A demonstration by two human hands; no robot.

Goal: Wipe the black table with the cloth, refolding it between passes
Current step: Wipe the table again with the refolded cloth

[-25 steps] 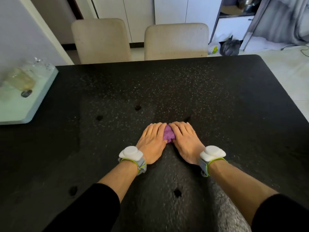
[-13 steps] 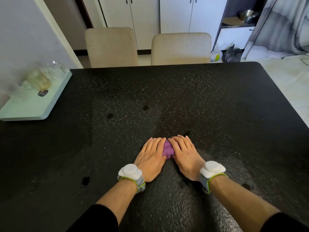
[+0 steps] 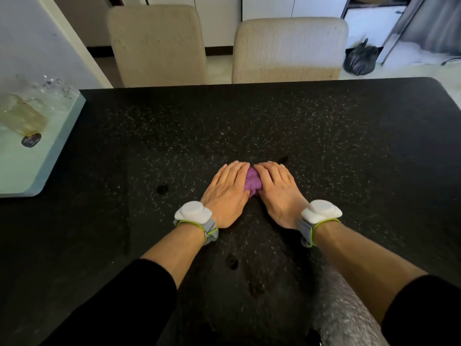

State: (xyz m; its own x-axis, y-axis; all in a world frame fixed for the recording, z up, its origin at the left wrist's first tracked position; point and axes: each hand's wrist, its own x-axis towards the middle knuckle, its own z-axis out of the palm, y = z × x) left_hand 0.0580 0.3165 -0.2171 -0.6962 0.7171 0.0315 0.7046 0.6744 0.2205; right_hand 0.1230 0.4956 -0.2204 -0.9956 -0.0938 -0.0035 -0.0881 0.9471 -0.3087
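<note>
A purple cloth [image 3: 252, 184] lies bunched on the black speckled table [image 3: 336, 151], near the middle. My left hand [image 3: 225, 193] lies flat on its left part and my right hand [image 3: 279, 192] lies flat on its right part, fingers straight and pointing away from me. Both hands press the cloth down onto the table. Only a narrow strip of cloth shows between them; the remainder is hidden under my palms.
A pale green tray [image 3: 37, 156] with glassware sits on the table's left edge. Two beige chairs [image 3: 289, 49] stand behind the far edge. Small dark spots [image 3: 162, 189] mark the tabletop. A black bag [image 3: 360, 59] lies on the floor at the back right.
Both hands have pushed the cloth farther away from me across the table, staying side by side on it. The camera has tilted with the motion.
</note>
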